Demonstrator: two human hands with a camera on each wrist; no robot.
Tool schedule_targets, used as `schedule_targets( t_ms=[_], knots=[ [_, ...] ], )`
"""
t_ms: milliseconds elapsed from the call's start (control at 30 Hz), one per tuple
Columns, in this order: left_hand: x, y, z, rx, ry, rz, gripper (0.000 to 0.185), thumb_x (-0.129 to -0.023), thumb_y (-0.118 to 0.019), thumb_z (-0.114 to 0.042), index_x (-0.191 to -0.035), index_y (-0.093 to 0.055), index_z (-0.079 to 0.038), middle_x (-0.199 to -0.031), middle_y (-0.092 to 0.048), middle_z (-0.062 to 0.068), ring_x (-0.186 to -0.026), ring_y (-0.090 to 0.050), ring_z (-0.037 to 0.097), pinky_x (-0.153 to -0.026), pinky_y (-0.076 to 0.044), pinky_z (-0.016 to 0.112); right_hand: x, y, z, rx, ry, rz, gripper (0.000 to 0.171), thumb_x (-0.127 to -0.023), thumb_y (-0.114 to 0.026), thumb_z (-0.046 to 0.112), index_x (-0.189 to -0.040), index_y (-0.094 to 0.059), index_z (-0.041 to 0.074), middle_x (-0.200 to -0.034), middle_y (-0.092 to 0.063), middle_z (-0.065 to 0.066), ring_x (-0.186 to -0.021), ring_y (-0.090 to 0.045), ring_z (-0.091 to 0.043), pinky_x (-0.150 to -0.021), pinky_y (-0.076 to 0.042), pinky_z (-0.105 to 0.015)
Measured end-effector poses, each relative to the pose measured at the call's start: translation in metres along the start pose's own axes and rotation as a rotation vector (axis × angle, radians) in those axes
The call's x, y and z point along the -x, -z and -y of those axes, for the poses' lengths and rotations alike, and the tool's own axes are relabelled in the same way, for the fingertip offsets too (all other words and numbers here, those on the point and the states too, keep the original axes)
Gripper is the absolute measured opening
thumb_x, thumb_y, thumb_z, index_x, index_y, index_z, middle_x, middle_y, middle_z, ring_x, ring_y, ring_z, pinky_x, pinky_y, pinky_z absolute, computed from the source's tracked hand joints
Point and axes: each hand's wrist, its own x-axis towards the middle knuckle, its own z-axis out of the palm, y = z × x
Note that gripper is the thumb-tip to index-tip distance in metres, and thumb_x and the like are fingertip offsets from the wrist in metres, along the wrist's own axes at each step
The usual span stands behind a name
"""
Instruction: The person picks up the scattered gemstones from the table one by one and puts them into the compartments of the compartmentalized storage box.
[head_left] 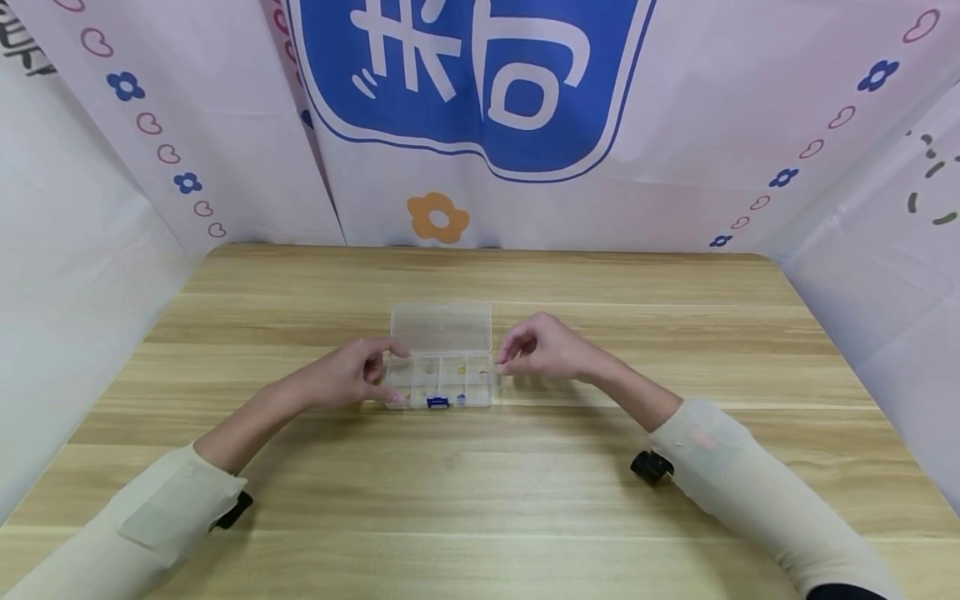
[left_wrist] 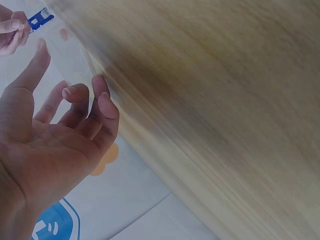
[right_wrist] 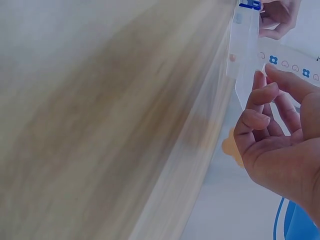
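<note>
A small clear compartment box [head_left: 442,379] lies on the wooden table [head_left: 480,492] with its lid [head_left: 441,326] folded back. It has a blue latch [head_left: 437,402] at the front and a few small bits in its cells. My left hand [head_left: 352,375] is at the box's left end, index finger at the back corner and thumb at the front corner. In the left wrist view the left hand's fingers [left_wrist: 80,100] are loosely bent and the palm is bare. My right hand [head_left: 542,347] is at the right end. Its fingertips [right_wrist: 262,92] lie loosely curled against the box [right_wrist: 243,45].
Printed pink and white cloth walls [head_left: 675,142] close in the table at the back and both sides. Bare wood lies in front of and behind the box. Dark wrist cameras [head_left: 649,467] sit on both cream sleeves.
</note>
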Motion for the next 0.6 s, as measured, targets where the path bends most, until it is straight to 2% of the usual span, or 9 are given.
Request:
schedule_targets(
  t_ms=[200, 600],
  knots=[
    [0.0002, -0.0001, 0.0002, -0.003, -0.006, -0.002, 0.059, -0.088, -0.084, -0.017, -0.133, -0.057, 0.010, -0.068, -0.042, -0.002, -0.062, -0.039, 0.011, -0.059, -0.036, 0.026, -0.0031, -0.0025, 0.0016, 0.020, 0.007, 0.008, 0.004, -0.088, -0.078, -0.004, -0.092, -0.077, -0.002, -0.087, -0.075, -0.006, -0.078, -0.065, -0.015, -0.068, -0.052, -0.023],
    [-0.0006, -0.0003, 0.0002, -0.002, -0.004, -0.004, 0.059, -0.088, -0.084, -0.017, -0.133, -0.057, 0.011, -0.067, -0.041, -0.002, -0.062, -0.039, 0.012, -0.059, -0.036, 0.026, -0.0071, -0.0067, 0.0055, 0.023, 0.032, 0.018, 0.004, -0.089, -0.078, -0.002, -0.093, -0.079, -0.003, -0.090, -0.077, -0.007, -0.078, -0.066, -0.015, -0.066, -0.050, -0.023]
  ],
)
